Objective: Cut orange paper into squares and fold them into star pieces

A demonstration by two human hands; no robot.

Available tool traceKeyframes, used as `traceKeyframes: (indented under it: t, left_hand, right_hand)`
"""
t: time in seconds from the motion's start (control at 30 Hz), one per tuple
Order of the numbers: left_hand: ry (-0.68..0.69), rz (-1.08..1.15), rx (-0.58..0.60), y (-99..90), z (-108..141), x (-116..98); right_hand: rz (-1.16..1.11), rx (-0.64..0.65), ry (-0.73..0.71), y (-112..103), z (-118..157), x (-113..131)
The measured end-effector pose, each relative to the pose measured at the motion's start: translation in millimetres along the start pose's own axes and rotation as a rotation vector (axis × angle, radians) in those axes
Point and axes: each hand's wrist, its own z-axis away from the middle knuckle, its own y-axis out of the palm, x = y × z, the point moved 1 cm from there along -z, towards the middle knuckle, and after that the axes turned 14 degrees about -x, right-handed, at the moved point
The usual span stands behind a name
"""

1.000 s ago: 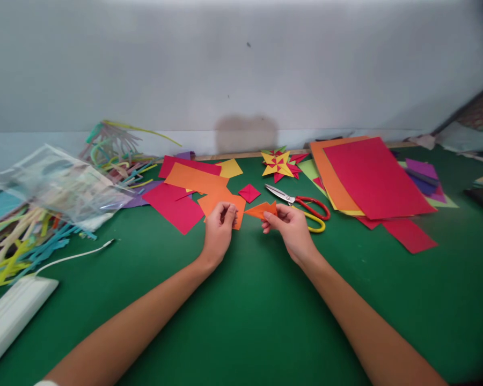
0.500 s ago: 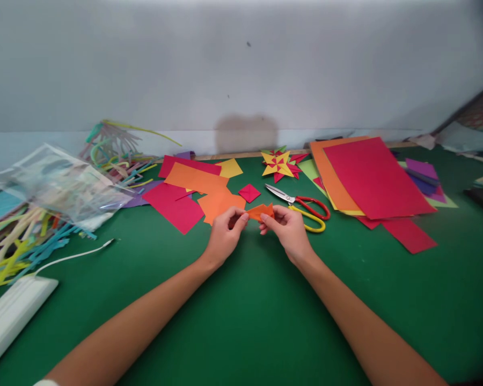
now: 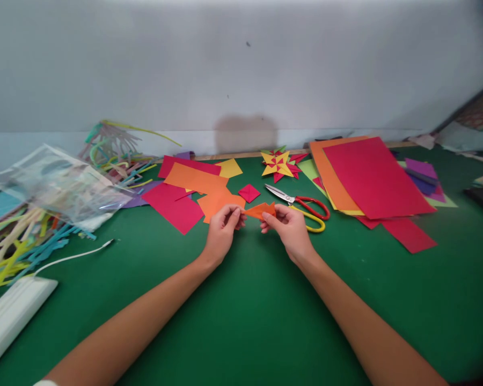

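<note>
A small folded piece of orange paper is stretched between my two hands, above the green table. My left hand pinches its pointed left tip between thumb and fingers. At the wider right end, my right hand grips the paper, thumb in front and fingers behind. Just beyond lies a folded red paper square. Scissors with one red and one yellow handle lie beside my right hand, partly hidden by it. Farther back rest yellow and red folded paper stars.
Loose orange sheets and red sheets lie behind my left hand. A stack of large coloured sheets is at right. Paper strips, a clear plastic bag and a white power strip with cable occupy the left.
My left hand has shifted slightly left, its fingers now at the very tip of the orange paper, so more of the paper shows. My right hand has barely moved.
</note>
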Motion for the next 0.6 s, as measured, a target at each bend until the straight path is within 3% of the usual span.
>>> traceKeyframes:
  t: [0.1,0.3,0.6]
  left_hand:
    - [-0.004,0.016,-0.016,0.2,-0.5,-2.2]
    - [0.045,-0.096,0.083,4.5,2.2,-5.9]
    - [0.053,-0.118,0.092,4.2,2.1,-7.1]
  right_hand:
    - [-0.003,-0.002,0.002,-0.4,-0.1,0.0]
    - [-0.004,0.021,0.002,1.0,2.0,2.0]
    - [0.015,0.041,0.002,2.7,3.9,4.9]
